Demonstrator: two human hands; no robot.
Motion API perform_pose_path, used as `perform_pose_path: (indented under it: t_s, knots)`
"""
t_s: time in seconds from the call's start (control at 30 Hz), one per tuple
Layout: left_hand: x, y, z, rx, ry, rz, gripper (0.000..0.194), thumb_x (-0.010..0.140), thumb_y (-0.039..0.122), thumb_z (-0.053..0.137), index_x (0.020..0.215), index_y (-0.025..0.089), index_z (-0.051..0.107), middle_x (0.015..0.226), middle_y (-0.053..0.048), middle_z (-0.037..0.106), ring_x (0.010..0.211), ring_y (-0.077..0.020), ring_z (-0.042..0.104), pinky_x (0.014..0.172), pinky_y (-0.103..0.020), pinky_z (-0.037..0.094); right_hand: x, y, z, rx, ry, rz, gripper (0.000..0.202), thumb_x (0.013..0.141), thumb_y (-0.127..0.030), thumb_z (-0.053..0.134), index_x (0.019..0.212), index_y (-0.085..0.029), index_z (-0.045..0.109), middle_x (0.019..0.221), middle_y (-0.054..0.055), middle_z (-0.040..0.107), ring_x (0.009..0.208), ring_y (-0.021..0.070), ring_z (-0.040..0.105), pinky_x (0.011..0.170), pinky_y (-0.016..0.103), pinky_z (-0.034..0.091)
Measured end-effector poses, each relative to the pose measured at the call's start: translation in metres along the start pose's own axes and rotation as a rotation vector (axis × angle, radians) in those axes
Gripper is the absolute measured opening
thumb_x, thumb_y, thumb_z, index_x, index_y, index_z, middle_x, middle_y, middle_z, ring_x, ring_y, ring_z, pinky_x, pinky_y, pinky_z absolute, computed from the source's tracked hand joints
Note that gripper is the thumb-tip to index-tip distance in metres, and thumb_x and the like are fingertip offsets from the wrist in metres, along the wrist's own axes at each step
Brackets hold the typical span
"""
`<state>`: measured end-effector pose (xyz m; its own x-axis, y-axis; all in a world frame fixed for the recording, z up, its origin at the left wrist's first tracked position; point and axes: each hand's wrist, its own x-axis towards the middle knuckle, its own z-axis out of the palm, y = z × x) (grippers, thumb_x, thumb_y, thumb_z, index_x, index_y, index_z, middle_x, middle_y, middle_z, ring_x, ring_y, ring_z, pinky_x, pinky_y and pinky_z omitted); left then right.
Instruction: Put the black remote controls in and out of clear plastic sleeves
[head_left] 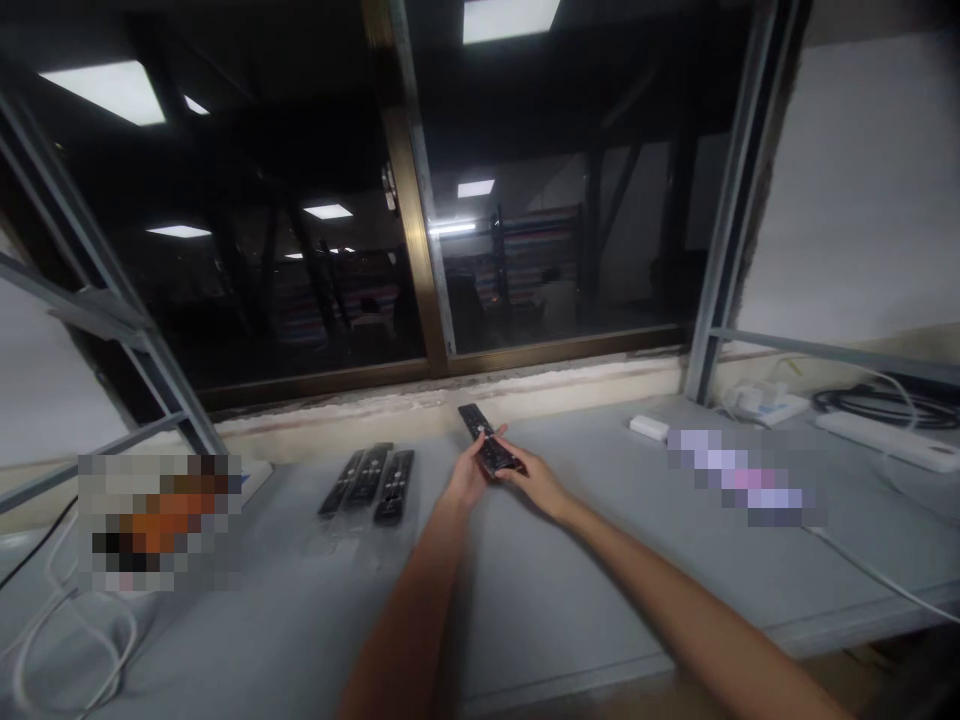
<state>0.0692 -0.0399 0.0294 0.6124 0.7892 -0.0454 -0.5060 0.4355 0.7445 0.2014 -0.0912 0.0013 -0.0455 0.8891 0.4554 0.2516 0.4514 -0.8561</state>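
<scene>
A long black remote control point(474, 420) with small buttons is held near the back middle of the grey table, its far end pointing toward the window. My left hand point(470, 477) grips its left side, the thumb on top. On the right side, my right hand point(536, 480) closes round the near end, fingers pressed against it. Left of my hands, several more black remotes point(394, 488) lie side by side on the table, with clear plastic wrapping around their near ends.
The grey table point(562, 620) has a window behind it and metal posts at both sides. White cables point(71, 600) and a blurred-out orange item sit left. At right are a white adapter point(649, 428), a power strip point(889, 440), black coiled cable and another blurred-out item.
</scene>
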Motion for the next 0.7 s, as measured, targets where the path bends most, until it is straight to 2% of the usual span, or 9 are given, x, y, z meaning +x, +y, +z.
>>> perform_pose_path:
  t_s: [0.1, 0.2, 0.3, 0.37, 0.43, 0.53, 0.7]
  knots:
    - [0.000, 0.001, -0.003, 0.021, -0.048, 0.001, 0.045, 0.090, 0.039, 0.049, 0.121, 0.008, 0.061, 0.107, -0.014, 0.068, 0.094, -0.0225, 0.064, 0.086, -0.032, 0.047, 0.001, 0.001, -0.001, 0.022, 0.021, 0.027, 0.072, 0.071, -0.035, 0.070, 0.137, -0.021, 0.045, 0.113, 0.005, 0.066, 0.094, 0.0219, 0.060, 0.091, 0.039, 0.044]
    - [0.001, 0.002, -0.006, 0.052, -0.054, -0.013, 0.047, 0.091, 0.039, 0.046, 0.125, 0.008, 0.058, 0.106, -0.014, 0.068, 0.090, -0.0223, 0.065, 0.080, -0.031, 0.047, 0.003, 0.006, -0.003, 0.085, 0.020, 0.077, 0.074, 0.067, -0.035, 0.072, 0.136, -0.021, 0.048, 0.102, 0.002, 0.069, 0.080, 0.0179, 0.061, 0.083, 0.036, 0.048]
    - [0.001, 0.000, -0.007, 0.084, -0.071, -0.035, 0.046, 0.089, 0.034, 0.049, 0.127, 0.008, 0.056, 0.109, -0.014, 0.067, 0.092, -0.0236, 0.064, 0.078, -0.031, 0.046, 0.004, 0.011, -0.006, 0.184, 0.027, 0.132, 0.074, 0.066, -0.036, 0.072, 0.134, -0.021, 0.049, 0.110, 0.004, 0.067, 0.071, 0.0146, 0.060, 0.076, 0.033, 0.050]
    - [0.002, -0.002, -0.008, 0.105, -0.081, -0.037, 0.045, 0.087, 0.029, 0.051, 0.127, 0.009, 0.056, 0.111, -0.014, 0.067, 0.097, -0.0238, 0.063, 0.081, -0.031, 0.045, 0.005, 0.012, -0.009, 0.235, 0.029, 0.134, 0.079, 0.060, -0.035, 0.076, 0.133, -0.022, 0.050, 0.121, 0.006, 0.062, 0.075, 0.0145, 0.061, 0.078, 0.032, 0.050]
    - [0.002, -0.004, -0.008, 0.152, -0.086, -0.055, 0.042, 0.085, 0.026, 0.054, 0.123, 0.010, 0.058, 0.109, -0.013, 0.068, 0.097, -0.0231, 0.063, 0.084, -0.031, 0.044, 0.005, 0.012, -0.012, 0.251, 0.025, 0.120, 0.082, 0.055, -0.032, 0.079, 0.132, -0.023, 0.052, 0.126, 0.006, 0.059, 0.083, 0.0163, 0.062, 0.082, 0.032, 0.049]
    - [0.002, -0.008, -0.009, 0.241, -0.109, -0.082, 0.034, 0.081, 0.024, 0.059, 0.111, 0.011, 0.064, 0.103, -0.011, 0.070, 0.094, -0.0215, 0.063, 0.089, -0.031, 0.041, 0.005, 0.012, -0.015, 0.221, 0.022, 0.110, 0.081, 0.054, -0.031, 0.079, 0.131, -0.024, 0.053, 0.117, 0.004, 0.065, 0.085, 0.0187, 0.062, 0.080, 0.034, 0.050]
    - [0.003, -0.011, -0.013, 0.308, -0.164, -0.086, 0.032, 0.073, 0.025, 0.067, 0.102, 0.011, 0.066, 0.101, -0.011, 0.069, 0.096, -0.0213, 0.061, 0.094, -0.033, 0.037, 0.005, 0.014, -0.014, 0.180, 0.084, 0.137, 0.072, 0.055, -0.025, 0.075, 0.125, -0.021, 0.059, 0.101, 0.005, 0.071, 0.067, 0.0142, 0.060, 0.065, 0.028, 0.051]
